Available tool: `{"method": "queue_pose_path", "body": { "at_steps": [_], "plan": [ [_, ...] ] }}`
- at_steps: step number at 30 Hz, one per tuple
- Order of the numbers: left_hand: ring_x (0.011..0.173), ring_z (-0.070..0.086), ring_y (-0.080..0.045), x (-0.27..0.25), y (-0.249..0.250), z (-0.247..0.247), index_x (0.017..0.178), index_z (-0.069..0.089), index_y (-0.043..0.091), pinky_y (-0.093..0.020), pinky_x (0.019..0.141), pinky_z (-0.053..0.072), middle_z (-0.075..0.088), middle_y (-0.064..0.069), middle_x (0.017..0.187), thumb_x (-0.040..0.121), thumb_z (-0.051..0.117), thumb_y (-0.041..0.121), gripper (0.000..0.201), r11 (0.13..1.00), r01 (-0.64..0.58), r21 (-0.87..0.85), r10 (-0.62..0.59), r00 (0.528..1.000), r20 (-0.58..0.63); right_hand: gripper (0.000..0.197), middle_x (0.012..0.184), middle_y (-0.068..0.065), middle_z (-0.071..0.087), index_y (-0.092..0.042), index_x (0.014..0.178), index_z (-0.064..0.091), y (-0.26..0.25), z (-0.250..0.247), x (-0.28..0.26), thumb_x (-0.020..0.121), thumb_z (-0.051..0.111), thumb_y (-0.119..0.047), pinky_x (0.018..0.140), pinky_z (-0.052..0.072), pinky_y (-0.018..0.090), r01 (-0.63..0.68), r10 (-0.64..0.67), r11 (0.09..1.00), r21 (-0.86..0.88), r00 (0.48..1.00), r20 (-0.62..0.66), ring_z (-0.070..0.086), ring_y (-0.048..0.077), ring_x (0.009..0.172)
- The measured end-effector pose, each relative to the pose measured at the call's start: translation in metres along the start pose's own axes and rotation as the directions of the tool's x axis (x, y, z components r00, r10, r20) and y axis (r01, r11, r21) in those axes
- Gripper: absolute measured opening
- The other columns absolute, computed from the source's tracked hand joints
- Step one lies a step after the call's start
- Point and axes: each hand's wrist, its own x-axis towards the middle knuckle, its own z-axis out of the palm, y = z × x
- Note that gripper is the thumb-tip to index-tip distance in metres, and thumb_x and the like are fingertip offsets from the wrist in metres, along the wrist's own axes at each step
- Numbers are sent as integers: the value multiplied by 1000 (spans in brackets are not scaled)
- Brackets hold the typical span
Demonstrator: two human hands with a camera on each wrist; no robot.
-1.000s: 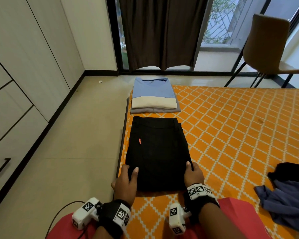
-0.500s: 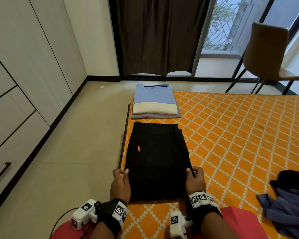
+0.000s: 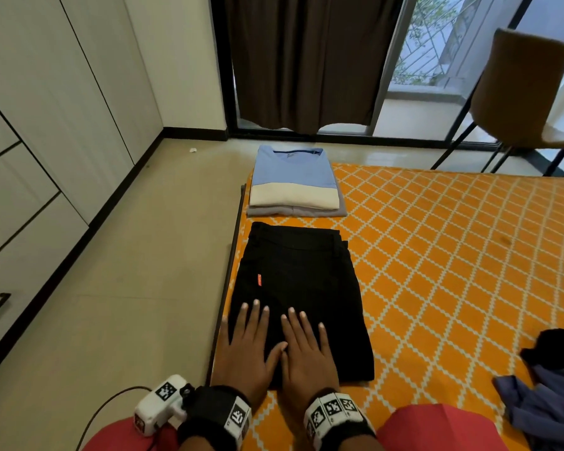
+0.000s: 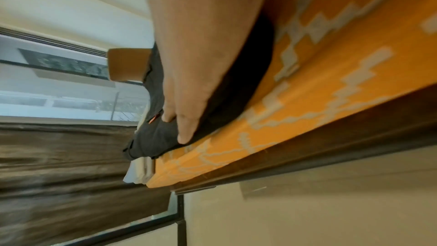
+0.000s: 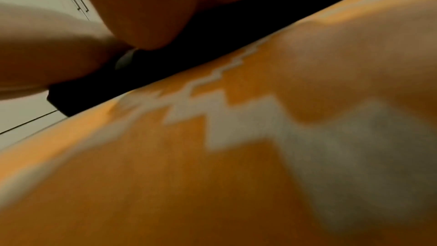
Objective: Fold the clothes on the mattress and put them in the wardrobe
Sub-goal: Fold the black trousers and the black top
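Note:
Folded black trousers with a small orange tag lie on the orange patterned mattress, near its left edge. My left hand and right hand both lie flat on the near half of the trousers, fingers straight, side by side. In the left wrist view the left hand presses the black trousers against the mattress. The right wrist view is blurred: the right hand lies over black cloth. Beyond the trousers sits a folded stack with a blue-and-cream shirt on top.
White wardrobe doors line the left wall across a strip of tiled floor. Unfolded dark blue and black clothes lie at the mattress's right. A brown chair stands by the window and a dark curtain hangs behind.
Both hands left the trousers' side edges and moved inward onto the top, where they now lie flat with fingers straight. The head view has tilted down slightly.

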Motion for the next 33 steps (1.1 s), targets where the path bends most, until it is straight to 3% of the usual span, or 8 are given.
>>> {"method": "queue_pose_path", "body": {
  "at_steps": [5, 8, 12, 16, 19, 26, 29, 33],
  "plan": [
    [146, 18, -24, 3, -3, 13, 151, 26, 11, -42, 114, 7, 25, -12, 158, 96, 11, 67, 79, 993, 117, -7, -112, 970, 217, 67, 154, 6, 36, -10, 143, 46, 3, 10, 5, 85, 41, -43, 112, 15, 41, -78, 83, 993, -84, 995, 56, 27, 16, 141],
    [148, -16, -21, 7, -5, 11, 154, -6, 16, -34, 119, -5, -16, -4, 162, 81, -10, 80, 97, 990, 130, -57, -118, 977, 180, 88, 157, 9, 30, -9, 148, 36, 15, 6, 8, 84, 36, -68, 118, 5, 42, -220, 223, 975, -41, 972, 77, 23, 19, 144],
    [141, -32, -15, 7, -16, 6, 143, -32, 21, -31, 117, -8, -40, 8, 150, 60, -17, 92, 110, 975, 132, -178, -95, 974, 204, 111, 158, 4, -28, -16, 149, -22, 43, -12, 12, 70, -1, -91, 112, -26, 38, -379, 381, 924, -47, 921, 80, -21, 19, 147],
    [147, 13, -12, 2, -38, -2, 156, 4, 24, -29, 118, 20, 8, 5, 162, 78, 44, 79, 103, 781, 227, -582, -160, 973, 165, 96, 160, 17, 8, -10, 154, 8, 61, -36, 14, 88, 35, -73, 117, 16, 47, -671, 682, 717, 188, 731, 8, 13, 35, 146],
    [110, 57, -17, 5, -50, -9, 129, 51, 21, -29, 90, 49, 56, 1, 118, 71, 68, 67, 77, 746, 355, -564, -316, 934, 170, 70, 137, 18, 42, -6, 136, 44, 62, -43, 17, 90, 52, -58, 103, 37, 46, -724, 754, 599, 341, 653, 62, 40, 38, 126],
    [89, 63, -22, 28, -50, -38, 108, 63, 10, -27, 68, 47, 64, -3, 97, 75, 72, 60, 61, 667, 641, -380, -400, 739, 543, 50, 91, 14, 62, -4, 88, 57, 86, -72, 27, 85, 65, -53, 80, 54, 41, -843, 687, 303, 443, 516, 511, 63, 36, 87],
    [102, 64, -27, 22, -48, -35, 124, 62, 8, -33, 88, 52, 67, -10, 116, 81, 70, 52, 62, 548, 697, -462, -377, 699, 607, 45, 102, 17, 66, 1, 105, 61, 98, -86, 31, 86, 69, -39, 92, 52, 43, -845, 595, 197, 497, 506, 624, 64, 37, 95],
    [108, 59, -31, 17, -34, -52, 124, 46, 7, -36, 91, 49, 58, -15, 122, 84, 71, 35, 55, 490, 693, -529, -394, 718, 574, 50, 115, 17, 65, -4, 118, 59, 90, -102, 35, 81, 68, -36, 98, 48, 44, -828, 490, 300, 473, 559, 668, 62, 38, 105]
  ]
}}
